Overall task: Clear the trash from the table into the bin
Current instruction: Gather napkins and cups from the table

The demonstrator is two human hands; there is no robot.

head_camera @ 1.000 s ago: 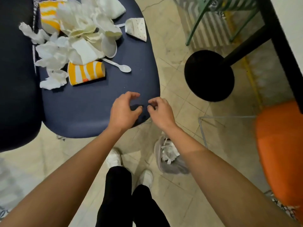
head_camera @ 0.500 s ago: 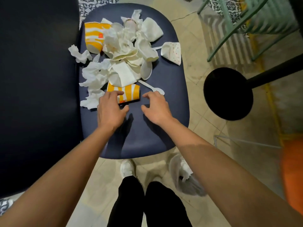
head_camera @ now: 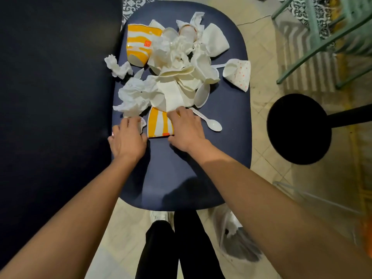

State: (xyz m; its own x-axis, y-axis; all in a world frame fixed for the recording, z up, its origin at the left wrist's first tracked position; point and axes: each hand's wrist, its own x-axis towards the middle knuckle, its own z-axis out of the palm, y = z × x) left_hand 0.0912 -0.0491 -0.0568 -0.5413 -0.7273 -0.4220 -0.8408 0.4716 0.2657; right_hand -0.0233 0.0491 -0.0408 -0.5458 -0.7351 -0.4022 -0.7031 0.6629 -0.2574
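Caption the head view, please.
Right hand grips a flattened striped cup; left hand touches a napkin beside it.

The dark blue table [head_camera: 221,158] bears a flat cup [head_camera: 159,125]. A spoon [head_camera: 213,124] lies just right of it, with napkins [head_camera: 136,97] left and beyond. A striped cup [head_camera: 138,45] and a dotted cup [head_camera: 239,74] lie farther beyond.

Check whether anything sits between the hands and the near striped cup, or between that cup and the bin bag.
Nothing visible. The right hand lies on the striped cup; the left hand touches a crumpled napkin beside it. Bare table leads to the near edge; the bin bag sits on the floor below it.
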